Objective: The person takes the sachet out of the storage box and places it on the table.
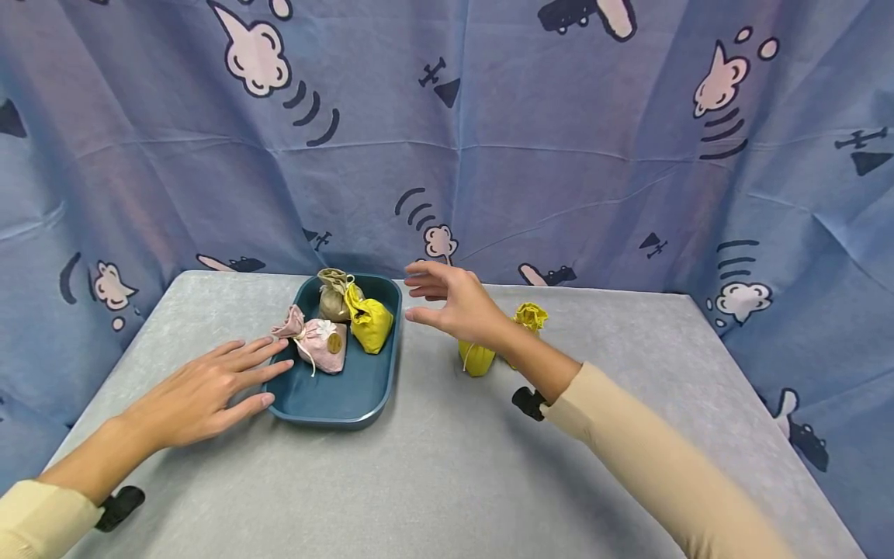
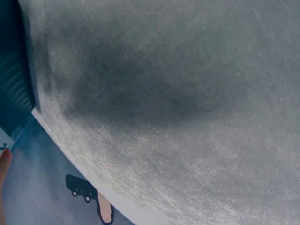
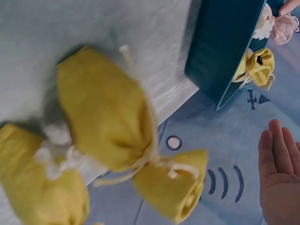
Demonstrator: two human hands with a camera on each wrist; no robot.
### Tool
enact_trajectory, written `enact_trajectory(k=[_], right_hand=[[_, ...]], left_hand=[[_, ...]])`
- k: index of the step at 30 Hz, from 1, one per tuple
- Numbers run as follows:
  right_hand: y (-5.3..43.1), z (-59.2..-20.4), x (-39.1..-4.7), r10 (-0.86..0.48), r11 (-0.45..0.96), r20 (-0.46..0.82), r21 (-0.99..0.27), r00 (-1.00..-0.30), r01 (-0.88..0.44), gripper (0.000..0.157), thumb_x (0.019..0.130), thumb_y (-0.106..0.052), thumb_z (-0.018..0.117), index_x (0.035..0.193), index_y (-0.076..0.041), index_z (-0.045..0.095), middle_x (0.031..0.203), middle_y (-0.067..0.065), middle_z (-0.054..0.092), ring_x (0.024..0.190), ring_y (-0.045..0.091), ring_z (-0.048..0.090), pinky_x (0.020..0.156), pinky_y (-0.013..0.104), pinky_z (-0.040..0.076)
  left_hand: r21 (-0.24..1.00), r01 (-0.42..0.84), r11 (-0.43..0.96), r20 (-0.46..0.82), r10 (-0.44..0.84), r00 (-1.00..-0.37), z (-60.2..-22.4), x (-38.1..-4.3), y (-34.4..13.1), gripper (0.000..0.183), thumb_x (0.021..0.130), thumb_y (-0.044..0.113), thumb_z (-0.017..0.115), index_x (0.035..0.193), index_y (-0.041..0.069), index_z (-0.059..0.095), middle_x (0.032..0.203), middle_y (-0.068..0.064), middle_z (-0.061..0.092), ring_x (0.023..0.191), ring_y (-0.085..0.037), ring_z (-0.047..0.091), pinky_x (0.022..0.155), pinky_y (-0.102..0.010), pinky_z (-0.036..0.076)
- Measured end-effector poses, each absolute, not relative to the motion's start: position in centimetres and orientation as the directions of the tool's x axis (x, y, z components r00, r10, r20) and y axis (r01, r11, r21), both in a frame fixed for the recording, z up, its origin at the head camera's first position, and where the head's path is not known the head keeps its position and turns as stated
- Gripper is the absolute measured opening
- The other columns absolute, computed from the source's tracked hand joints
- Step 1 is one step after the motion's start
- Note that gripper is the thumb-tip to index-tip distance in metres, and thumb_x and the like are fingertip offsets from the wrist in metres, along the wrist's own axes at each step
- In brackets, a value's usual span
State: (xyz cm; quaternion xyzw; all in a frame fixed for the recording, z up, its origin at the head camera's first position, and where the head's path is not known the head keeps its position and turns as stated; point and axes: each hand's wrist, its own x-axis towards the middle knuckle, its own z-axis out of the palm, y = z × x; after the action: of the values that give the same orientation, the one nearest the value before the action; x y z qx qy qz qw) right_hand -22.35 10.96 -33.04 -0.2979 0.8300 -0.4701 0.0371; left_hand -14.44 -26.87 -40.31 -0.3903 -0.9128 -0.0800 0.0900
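Observation:
My left hand (image 1: 209,384) reaches to the left rim of a blue-green tray (image 1: 328,400), fingers straight, fingertips over the rim beside a pink drawstring pouch (image 1: 324,345). That pouch has a white flower and a round tag. A yellow pouch (image 1: 372,324) and an olive-beige pouch (image 1: 335,303) lie with it in the tray. To the right of the tray, my right hand (image 1: 450,299) hovers with relaxed fingers and nothing in them. Under its wrist are two more yellow pouches, one tied with cord (image 3: 105,110), the other (image 3: 44,180) beside a white flower; the forearm partly hides them.
The grey table (image 1: 433,481) spreads out in front of and around the tray. A blue patterned curtain (image 1: 559,186) hangs along its back edge and sides. Dark wrist cameras sit under both cuffs, the right one (image 1: 528,403) close to the yellow pouches.

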Motion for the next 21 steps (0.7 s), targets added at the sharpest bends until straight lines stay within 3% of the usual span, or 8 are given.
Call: enact_trajectory(k=[3,9,16,21], right_hand=[[10.0,-33.0,-22.3,-0.541,0.372,0.215,-0.806,-0.813,-0.461,0.055,0.085,-0.004,0.078,0.135,-0.001,0.056,0.130,0.014,0.064,0.115,0.025,0.065,0.093,0.027,0.054],[8.4,-33.1,-22.4,-0.559,0.362,0.208,-0.810,-0.803,-0.461,0.056,0.086,-0.005,0.078,0.137,-0.001,0.055,0.132,0.014,0.063,0.116,0.023,0.064,0.094,0.023,0.052],[6.8,-33.6,-22.6,-0.570,0.340,0.190,-0.831,-0.800,-0.440,0.055,0.086,-0.004,0.078,0.136,-0.001,0.056,0.130,0.014,0.064,0.116,0.026,0.065,0.093,0.025,0.053],[5.5,-33.9,-22.7,-0.586,0.314,0.189,-0.843,-0.788,-0.437,0.055,0.085,-0.002,0.078,0.134,0.003,0.056,0.130,0.019,0.063,0.116,0.030,0.064,0.096,0.032,0.054]], left_hand=[[0.077,0.728,0.682,0.227,0.699,-0.678,-40.3,-14.4,-26.9,0.051,0.097,0.037,0.064,0.143,0.018,0.057,0.153,-0.008,0.044,0.140,-0.027,0.042,0.118,-0.039,0.025],[0.085,0.738,0.669,0.233,0.707,-0.668,-40.3,-14.5,-26.9,0.051,0.097,0.037,0.064,0.143,0.017,0.057,0.153,-0.009,0.044,0.140,-0.026,0.042,0.119,-0.018,0.000],[0.083,0.735,0.673,0.225,0.705,-0.672,-40.3,-14.5,-27.0,0.051,0.097,0.038,0.064,0.143,0.018,0.057,0.154,-0.008,0.044,0.142,-0.025,0.040,0.122,-0.027,0.011],[0.088,0.736,0.672,0.227,0.705,-0.671,-40.2,-14.6,-27.0,0.051,0.097,0.037,0.064,0.143,0.017,0.057,0.154,-0.008,0.044,0.141,-0.025,0.040,0.121,-0.022,0.005]])
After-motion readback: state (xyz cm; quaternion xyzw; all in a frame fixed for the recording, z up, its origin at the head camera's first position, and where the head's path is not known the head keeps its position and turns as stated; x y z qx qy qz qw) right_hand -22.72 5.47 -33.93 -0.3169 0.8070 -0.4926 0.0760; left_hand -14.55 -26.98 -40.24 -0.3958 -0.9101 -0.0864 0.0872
